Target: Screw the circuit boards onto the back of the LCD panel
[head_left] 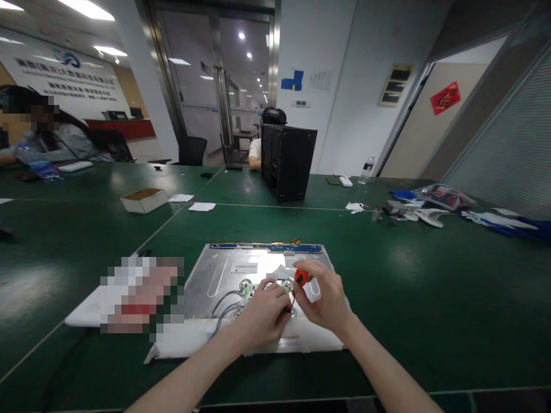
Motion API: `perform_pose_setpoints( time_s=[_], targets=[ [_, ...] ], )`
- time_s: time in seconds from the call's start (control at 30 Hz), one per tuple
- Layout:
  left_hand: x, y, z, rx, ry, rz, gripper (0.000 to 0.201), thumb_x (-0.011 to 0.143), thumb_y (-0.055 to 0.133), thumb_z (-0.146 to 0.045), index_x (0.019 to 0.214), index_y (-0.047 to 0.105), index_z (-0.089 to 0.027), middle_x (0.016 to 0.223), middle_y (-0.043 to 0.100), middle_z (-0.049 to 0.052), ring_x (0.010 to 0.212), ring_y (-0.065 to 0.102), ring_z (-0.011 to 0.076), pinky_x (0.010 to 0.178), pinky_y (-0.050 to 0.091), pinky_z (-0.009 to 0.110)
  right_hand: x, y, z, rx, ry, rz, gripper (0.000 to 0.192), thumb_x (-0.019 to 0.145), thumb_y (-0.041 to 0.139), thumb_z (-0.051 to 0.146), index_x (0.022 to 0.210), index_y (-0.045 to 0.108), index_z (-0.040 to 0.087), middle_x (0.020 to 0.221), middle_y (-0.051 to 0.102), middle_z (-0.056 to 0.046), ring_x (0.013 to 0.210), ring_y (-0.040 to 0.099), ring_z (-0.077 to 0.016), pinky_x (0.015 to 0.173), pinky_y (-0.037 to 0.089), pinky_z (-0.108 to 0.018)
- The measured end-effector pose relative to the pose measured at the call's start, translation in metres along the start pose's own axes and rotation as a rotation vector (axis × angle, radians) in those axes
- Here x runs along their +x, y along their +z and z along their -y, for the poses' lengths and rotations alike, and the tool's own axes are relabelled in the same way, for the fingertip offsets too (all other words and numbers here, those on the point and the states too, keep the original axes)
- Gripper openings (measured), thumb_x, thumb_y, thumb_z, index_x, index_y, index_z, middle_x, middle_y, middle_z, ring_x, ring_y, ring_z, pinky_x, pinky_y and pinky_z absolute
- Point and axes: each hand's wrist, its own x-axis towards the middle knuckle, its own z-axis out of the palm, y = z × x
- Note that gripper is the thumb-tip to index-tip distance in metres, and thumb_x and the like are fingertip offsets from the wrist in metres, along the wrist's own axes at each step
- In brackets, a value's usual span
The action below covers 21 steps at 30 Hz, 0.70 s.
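A metal-backed display panel (200, 292) lies flat on the green table, with a blue circuit strip (258, 248) along its far edge. My right hand (322, 295) is closed round a screwdriver (301, 277) with an orange-red and black handle. Its thin shaft slants down to the panel beside my left fingertips. My left hand (267, 307) rests over a small green circuit board (248, 291), fingers curled and bent inward; whatever they pinch is hidden. Dark cables (224, 312) run from the board's left side. White film (185, 338) covers the panel's near edge.
Left of the panel lies a white object (88, 304), partly blurred out. Farther off stand a small open box (145, 201) and a black computer case (290, 163), with a person partly behind it. Loose parts and bags (443, 198) lie at right. Another person sits far left.
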Motion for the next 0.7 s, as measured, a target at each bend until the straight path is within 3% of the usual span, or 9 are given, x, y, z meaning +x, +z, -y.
perform_pose_setpoints(
  time_s=[0.13, 0.2, 0.33, 0.43, 0.53, 0.7],
  targets=[
    [-0.001, 0.000, 0.000, 0.000, 0.008, -0.002, 0.014, 0.079, 0.051, -0.015, 0.090, 0.058, -0.021, 0.091, 0.062, 0.003, 0.092, 0.054, 0.0202, 0.099, 0.028, 0.040, 0.011, -0.014, 0.007, -0.097, 0.088, 0.174, 0.022, 0.080, 0.052, 0.023, 0.100, 0.047, 0.018, 0.085, 0.062, -0.005, 0.073, 0.059, -0.0156, 0.066, 0.044, -0.028],
    [-0.001, 0.000, 0.000, 0.005, 0.008, -0.001, 0.012, 0.079, 0.051, -0.016, 0.087, 0.058, -0.020, 0.090, 0.062, 0.003, 0.092, 0.054, 0.0204, 0.098, 0.029, 0.040, 0.022, -0.021, 0.014, -0.235, 0.132, 0.329, 0.016, 0.083, 0.051, 0.032, 0.092, 0.050, 0.018, 0.074, 0.062, -0.004, 0.064, 0.057, -0.0146, 0.059, 0.040, -0.025],
    [-0.001, -0.001, -0.001, 0.007, -0.002, -0.002, 0.006, 0.079, 0.051, -0.015, 0.079, 0.056, -0.019, 0.087, 0.062, 0.002, 0.090, 0.054, 0.0195, 0.099, 0.028, 0.041, 0.049, -0.033, 0.028, -0.541, 0.192, 0.650, 0.031, 0.088, 0.043, 0.047, 0.085, 0.056, 0.019, 0.060, 0.062, -0.002, 0.055, 0.057, -0.0165, 0.051, 0.031, -0.025],
    [0.000, -0.002, -0.001, -0.005, -0.001, 0.007, 0.006, 0.079, 0.052, -0.016, 0.080, 0.056, -0.019, 0.089, 0.062, 0.002, 0.091, 0.054, 0.0194, 0.099, 0.027, 0.040, 0.066, -0.038, 0.035, -0.628, 0.171, 0.774, 0.032, 0.086, 0.046, 0.047, 0.076, 0.060, 0.020, 0.063, 0.063, -0.004, 0.058, 0.059, -0.0179, 0.050, 0.028, -0.025],
    [0.001, -0.001, 0.000, 0.003, 0.004, 0.012, 0.007, 0.078, 0.052, -0.015, 0.082, 0.057, -0.020, 0.089, 0.062, 0.003, 0.090, 0.054, 0.0195, 0.098, 0.028, 0.041, 0.075, -0.041, 0.038, -0.588, 0.135, 0.870, 0.020, 0.084, 0.051, 0.036, 0.077, 0.062, 0.021, 0.069, 0.065, -0.003, 0.062, 0.059, -0.0172, 0.050, 0.028, -0.024],
    [0.001, 0.002, 0.001, 0.009, 0.006, 0.002, 0.010, 0.078, 0.051, -0.015, 0.084, 0.056, -0.020, 0.088, 0.062, 0.003, 0.091, 0.054, 0.0199, 0.098, 0.029, 0.041, 0.079, -0.043, 0.038, -0.527, 0.100, 0.925, 0.010, 0.078, 0.056, 0.026, 0.085, 0.062, 0.021, 0.076, 0.067, -0.003, 0.066, 0.061, -0.0174, 0.051, 0.029, -0.025]
  ],
)
